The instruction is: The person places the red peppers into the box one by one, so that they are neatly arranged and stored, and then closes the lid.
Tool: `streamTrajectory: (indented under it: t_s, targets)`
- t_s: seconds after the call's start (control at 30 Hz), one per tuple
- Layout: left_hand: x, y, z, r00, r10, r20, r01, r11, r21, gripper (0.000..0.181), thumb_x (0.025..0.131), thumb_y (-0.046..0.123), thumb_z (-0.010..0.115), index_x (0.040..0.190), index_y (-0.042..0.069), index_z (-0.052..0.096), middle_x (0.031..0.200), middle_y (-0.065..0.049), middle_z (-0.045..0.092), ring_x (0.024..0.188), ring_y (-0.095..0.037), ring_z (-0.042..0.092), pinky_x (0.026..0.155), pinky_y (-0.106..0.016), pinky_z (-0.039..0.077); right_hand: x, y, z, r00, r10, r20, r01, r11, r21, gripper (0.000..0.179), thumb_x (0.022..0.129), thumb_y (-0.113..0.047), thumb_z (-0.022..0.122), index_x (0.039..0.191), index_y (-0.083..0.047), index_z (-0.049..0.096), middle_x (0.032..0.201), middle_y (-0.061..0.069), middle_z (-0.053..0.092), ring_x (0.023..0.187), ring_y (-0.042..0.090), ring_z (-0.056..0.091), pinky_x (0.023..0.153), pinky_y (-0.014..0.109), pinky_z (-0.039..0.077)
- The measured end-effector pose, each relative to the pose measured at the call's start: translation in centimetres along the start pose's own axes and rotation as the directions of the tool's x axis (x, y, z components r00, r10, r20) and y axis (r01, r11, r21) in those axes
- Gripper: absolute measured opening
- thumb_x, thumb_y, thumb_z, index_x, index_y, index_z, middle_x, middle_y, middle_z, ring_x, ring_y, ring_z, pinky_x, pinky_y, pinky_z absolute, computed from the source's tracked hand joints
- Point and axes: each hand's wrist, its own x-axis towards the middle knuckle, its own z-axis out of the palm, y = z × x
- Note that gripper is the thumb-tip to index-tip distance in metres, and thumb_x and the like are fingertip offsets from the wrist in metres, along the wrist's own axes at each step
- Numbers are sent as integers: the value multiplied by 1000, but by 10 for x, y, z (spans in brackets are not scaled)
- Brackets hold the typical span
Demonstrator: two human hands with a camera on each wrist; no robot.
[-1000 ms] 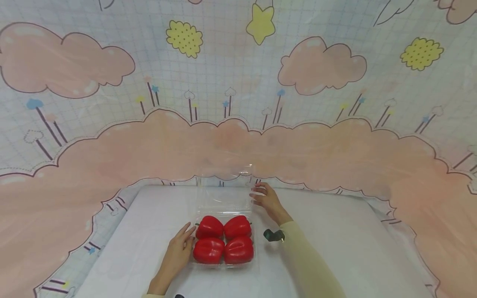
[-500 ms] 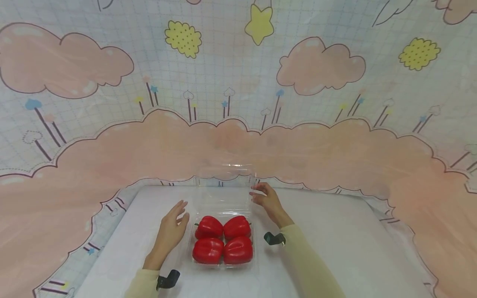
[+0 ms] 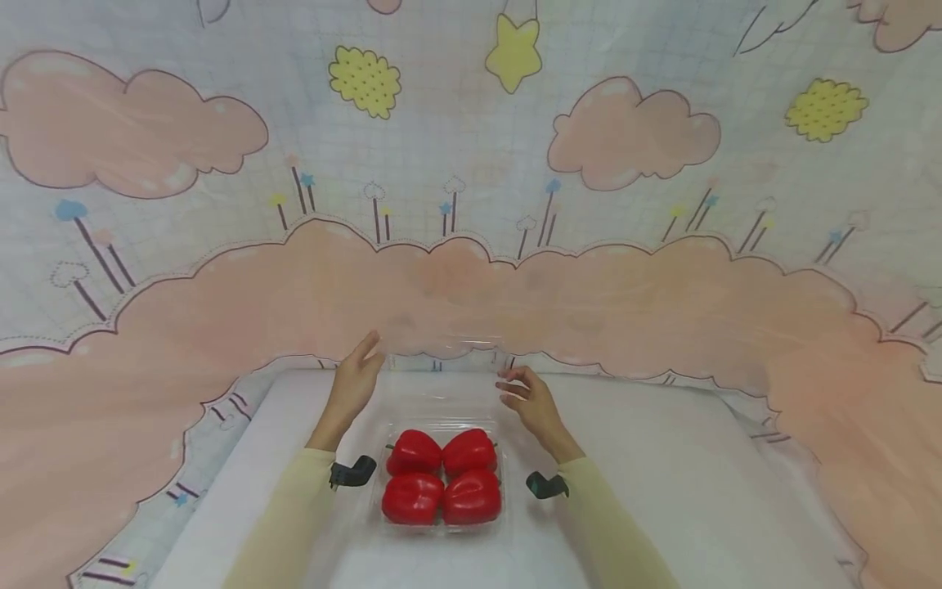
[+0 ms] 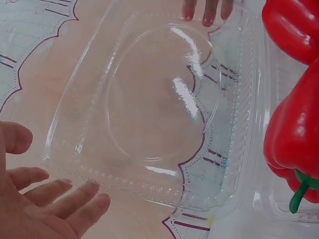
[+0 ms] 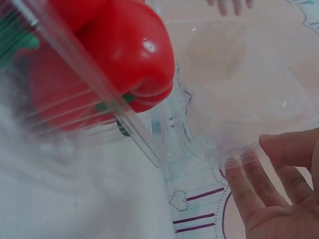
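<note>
Several red bell peppers (image 3: 412, 497) with green stems sit in a clear plastic clamshell box (image 3: 441, 530). Its hinged lid (image 3: 441, 397) stands raised at the back, see-through and with an oval ridge (image 4: 107, 107). At the lid's left edge is my left hand (image 3: 356, 388), fingers extended and thumb apart; the left wrist view shows the fingertips (image 4: 102, 199) close beside the rim. My right hand (image 3: 536, 405) is at the opposite edge. In the right wrist view its thumb (image 5: 279, 149) and fingers lie on either side of the rim, loosely bent, the fingers touching or nearly touching it.
The box stands on a white-covered table (image 3: 662, 474). Behind and around it hangs a cloth (image 3: 589, 303) printed with clouds and stars. Dark wrist camera mounts (image 3: 355, 472) are strapped on both sleeves, beside the box.
My left hand has drawn away from the box's left side, then moved up and forward to the lid's left edge. The lid has shifted slightly; my right hand has stayed nearly still.
</note>
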Motion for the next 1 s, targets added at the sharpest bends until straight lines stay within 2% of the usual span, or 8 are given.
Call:
streamTrajectory:
  t_s: [0.17,0.3,0.37,0.5,0.6,0.77,0.9,1.0]
  targets:
    - [-4,0,2,999,36,4,-36,999,-32,56,105,31,42,156,12,27,157,-14,38,134,-38,50,110,-54,42,-7,-10,-4,1000,-4,24,4,1000,-16,33,86,14,60,117,8,49,137,28,54,125,42,57,101,44,53]
    - [-10,1,0,999,50,-7,-51,998,-40,55,104,31,45,154,13,31,154,-16,42,131,-37,53,108,-52,45,-7,-5,-5,1000,-29,-5,28,993,-116,39,88,6,64,125,-1,54,134,22,59,123,38,60,99,43,54]
    - [-13,0,-1,998,59,-7,-59,998,-35,54,104,32,44,153,13,32,153,-16,44,132,-37,52,109,-51,45,-10,-11,-5,999,-51,-17,47,982,-183,42,90,-1,66,130,-6,55,133,18,61,122,35,61,99,43,54]
    - [-22,-2,-4,996,91,-3,-91,995,-33,52,105,31,43,153,13,33,151,-17,46,133,-35,52,109,-50,44,-17,-23,-6,992,-124,-26,113,958,-262,41,93,-10,65,133,-4,55,131,15,63,121,34,62,99,45,53]
    - [-32,-1,-5,992,127,-7,-127,992,-24,49,106,29,42,151,12,36,148,-19,49,133,-35,52,108,-51,44,-23,-32,-6,988,-151,-41,132,945,-298,41,96,-18,63,134,-4,56,132,15,64,122,34,62,101,46,52]
    - [-55,-3,-6,984,176,-25,-174,983,59,47,105,29,44,146,6,42,141,-21,56,130,-38,54,105,-51,46,-37,-43,-5,995,-82,-63,57,941,-334,47,99,-35,56,137,-6,57,132,13,65,121,30,63,104,48,49]
    - [-75,-7,-7,988,157,4,-156,982,107,50,106,33,41,140,-3,49,136,-23,59,124,-39,59,102,-49,48,-51,-51,-4,997,-18,-75,-8,943,-332,51,100,-42,52,134,-6,60,123,14,70,114,30,67,103,50,50]
    - [-88,-8,-9,993,112,41,-116,988,100,54,106,35,38,137,-7,51,136,-26,57,120,-42,61,100,-52,48,-61,-54,-2,997,0,-83,-28,939,-344,53,100,-46,50,132,-5,62,122,15,70,116,33,65,102,52,50]
